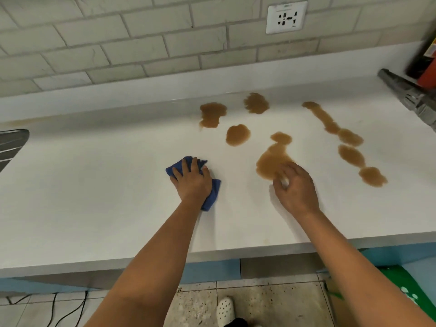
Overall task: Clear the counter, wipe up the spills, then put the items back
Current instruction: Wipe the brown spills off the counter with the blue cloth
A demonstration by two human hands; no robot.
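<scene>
Several brown spills (237,135) lie on the white counter (94,185), spread from the middle toward the right. My left hand (192,179) presses flat on a blue cloth (212,192), left of the spills and apart from them. My right hand (296,187) hovers at the near edge of the largest puddle (271,161), fingers curled around something small and white that I cannot identify.
A dark grey metal object (410,95) lies at the far right with red items (427,76) behind it. A sink edge (11,142) shows at the left. A wall socket (286,17) sits on the tiled backsplash. Cables (70,308) run on the floor.
</scene>
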